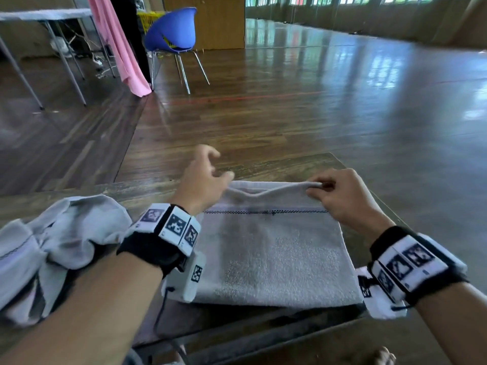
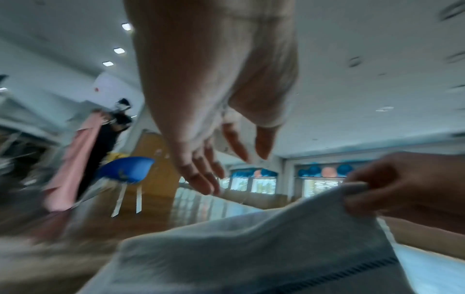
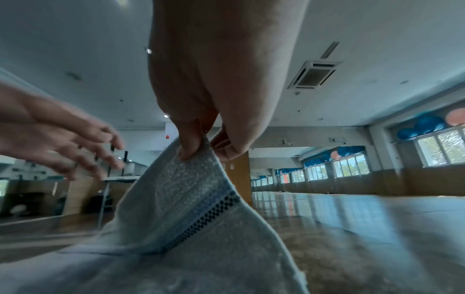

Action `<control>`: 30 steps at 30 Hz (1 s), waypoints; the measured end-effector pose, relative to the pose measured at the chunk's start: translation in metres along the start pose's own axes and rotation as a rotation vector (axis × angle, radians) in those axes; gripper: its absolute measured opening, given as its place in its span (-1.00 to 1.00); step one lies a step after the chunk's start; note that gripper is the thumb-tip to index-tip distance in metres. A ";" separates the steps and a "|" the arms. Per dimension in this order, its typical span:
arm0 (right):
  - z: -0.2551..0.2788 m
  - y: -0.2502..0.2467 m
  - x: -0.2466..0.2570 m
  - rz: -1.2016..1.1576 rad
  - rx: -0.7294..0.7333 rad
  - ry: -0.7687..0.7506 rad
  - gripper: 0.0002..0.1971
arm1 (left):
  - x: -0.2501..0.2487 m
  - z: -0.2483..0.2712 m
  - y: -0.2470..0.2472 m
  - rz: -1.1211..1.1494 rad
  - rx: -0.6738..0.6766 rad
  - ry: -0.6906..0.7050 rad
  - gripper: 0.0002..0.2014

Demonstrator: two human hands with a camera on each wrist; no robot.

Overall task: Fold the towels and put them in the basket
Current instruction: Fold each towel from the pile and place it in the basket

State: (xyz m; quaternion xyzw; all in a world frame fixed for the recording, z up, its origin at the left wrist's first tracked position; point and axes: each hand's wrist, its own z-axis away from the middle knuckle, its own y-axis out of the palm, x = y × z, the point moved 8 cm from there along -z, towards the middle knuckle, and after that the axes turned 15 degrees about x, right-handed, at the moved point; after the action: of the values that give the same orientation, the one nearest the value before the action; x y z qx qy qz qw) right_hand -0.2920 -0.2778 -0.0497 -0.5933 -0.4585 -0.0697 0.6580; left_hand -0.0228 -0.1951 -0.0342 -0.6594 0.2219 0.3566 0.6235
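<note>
Closest to the person, the grey towel (image 1: 274,256) lies flat on the wooden table (image 1: 266,164), its near edge right at the table's front edge, sitting between the two forearms. Off to the left, just past the left forearm, there's a crumpled pile of towels (image 1: 60,241) heaped on the same table.

Moving up the towel, a dark stitched stripe runs across it, and just beyond that is the far edge. The right hand (image 1: 342,196) has that far edge pinched between thumb and fingers at the right corner, lifting it a bit off the table. The right wrist view shows the cloth tenting up from the surface to the fingertips.

The left hand (image 1: 203,177) is above the far left corner of the towel, fingers loosely spread and holding nothing, a little apart from the cloth.

Further back across the shiny wood floor there's a blue chair (image 1: 171,32) with a pink cloth (image 1: 118,46) hanging beside it.
</note>
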 end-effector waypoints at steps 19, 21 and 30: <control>0.015 0.006 0.020 -0.342 -0.015 -0.037 -0.82 | -0.062 0.020 0.074 -0.027 0.315 0.299 -0.81; 0.015 0.001 0.020 -0.380 -0.014 -0.060 -0.87 | -0.058 0.017 0.077 -0.015 0.358 0.281 -0.88; 0.009 0.007 0.018 -0.349 0.010 -0.099 -0.66 | -0.067 0.006 0.076 -0.011 0.234 0.379 -0.91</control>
State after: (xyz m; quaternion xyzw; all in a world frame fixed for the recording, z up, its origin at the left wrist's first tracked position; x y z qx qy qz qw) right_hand -0.2824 -0.2598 -0.0431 -0.5041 -0.5867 -0.1512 0.6155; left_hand -0.1234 -0.2084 -0.0340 -0.6389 0.3713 0.1947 0.6450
